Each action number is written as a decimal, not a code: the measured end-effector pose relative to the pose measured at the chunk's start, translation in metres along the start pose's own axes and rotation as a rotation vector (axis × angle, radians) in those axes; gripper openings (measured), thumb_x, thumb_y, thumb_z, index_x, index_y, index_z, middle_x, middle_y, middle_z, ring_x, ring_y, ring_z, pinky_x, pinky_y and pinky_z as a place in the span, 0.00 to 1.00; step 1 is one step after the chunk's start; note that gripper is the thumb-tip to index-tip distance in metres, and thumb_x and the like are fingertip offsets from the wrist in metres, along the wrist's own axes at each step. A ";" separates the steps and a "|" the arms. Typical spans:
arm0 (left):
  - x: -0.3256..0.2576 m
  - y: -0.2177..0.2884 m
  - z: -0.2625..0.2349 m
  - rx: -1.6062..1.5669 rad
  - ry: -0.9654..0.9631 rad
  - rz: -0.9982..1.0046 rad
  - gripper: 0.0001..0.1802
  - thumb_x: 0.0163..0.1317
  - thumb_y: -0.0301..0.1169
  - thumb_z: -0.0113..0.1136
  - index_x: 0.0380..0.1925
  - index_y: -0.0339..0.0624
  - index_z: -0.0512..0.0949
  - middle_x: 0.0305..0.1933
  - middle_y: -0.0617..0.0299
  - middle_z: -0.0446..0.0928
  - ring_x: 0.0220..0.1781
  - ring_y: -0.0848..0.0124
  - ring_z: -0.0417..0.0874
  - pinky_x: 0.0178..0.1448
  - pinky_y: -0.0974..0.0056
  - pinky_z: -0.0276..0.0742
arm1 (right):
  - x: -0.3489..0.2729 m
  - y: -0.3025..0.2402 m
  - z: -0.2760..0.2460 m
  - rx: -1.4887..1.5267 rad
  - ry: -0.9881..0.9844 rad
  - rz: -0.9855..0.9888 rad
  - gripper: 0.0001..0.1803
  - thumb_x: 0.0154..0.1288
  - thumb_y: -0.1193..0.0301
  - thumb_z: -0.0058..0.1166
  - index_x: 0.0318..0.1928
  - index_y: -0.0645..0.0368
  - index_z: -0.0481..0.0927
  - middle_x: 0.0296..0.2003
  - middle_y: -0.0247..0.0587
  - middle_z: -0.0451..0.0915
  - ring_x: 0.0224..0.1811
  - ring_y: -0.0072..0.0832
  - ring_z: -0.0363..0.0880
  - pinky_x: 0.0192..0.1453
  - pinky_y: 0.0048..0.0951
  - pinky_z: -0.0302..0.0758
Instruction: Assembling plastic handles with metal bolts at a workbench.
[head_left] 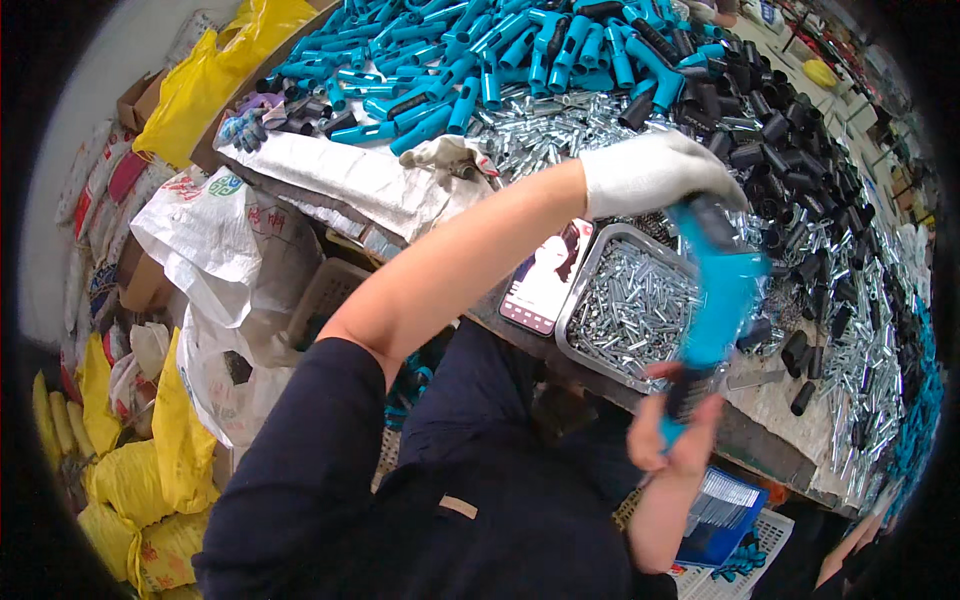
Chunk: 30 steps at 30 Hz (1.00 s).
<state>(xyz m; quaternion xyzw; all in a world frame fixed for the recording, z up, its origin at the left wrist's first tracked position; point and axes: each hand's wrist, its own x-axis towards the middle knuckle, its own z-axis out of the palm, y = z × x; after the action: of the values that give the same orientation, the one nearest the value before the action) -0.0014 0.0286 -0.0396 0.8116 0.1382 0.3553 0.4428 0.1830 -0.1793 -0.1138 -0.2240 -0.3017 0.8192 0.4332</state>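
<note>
Long blue plastic handle piece (718,300) hung over the metal tray of silver pins (630,305), long axis near-vertical. White-gloved left hand (655,172) clenched its top end; bare right hand (675,435) gripped the bottom end, closer to the body.

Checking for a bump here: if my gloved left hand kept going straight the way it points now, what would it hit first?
Probably the heap of black tubes just beyond the left hand, which grips the blue part. Depth is unclear, so it might pass above them.
</note>
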 end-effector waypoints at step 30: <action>-0.002 0.036 0.037 -0.121 0.243 -0.330 0.49 0.53 0.53 0.65 0.62 0.22 0.63 0.51 0.46 0.79 0.53 0.63 0.80 0.59 0.63 0.72 | 0.030 0.010 -0.017 -1.042 0.768 -0.554 0.25 0.75 0.52 0.40 0.60 0.59 0.66 0.16 0.34 0.67 0.09 0.18 0.62 0.10 0.21 0.57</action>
<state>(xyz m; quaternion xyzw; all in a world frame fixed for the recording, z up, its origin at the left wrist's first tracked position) 0.0201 -0.0161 -0.0244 0.7010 0.3001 0.3810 0.5229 0.1720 -0.1530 -0.1365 -0.5907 -0.5265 0.2905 0.5380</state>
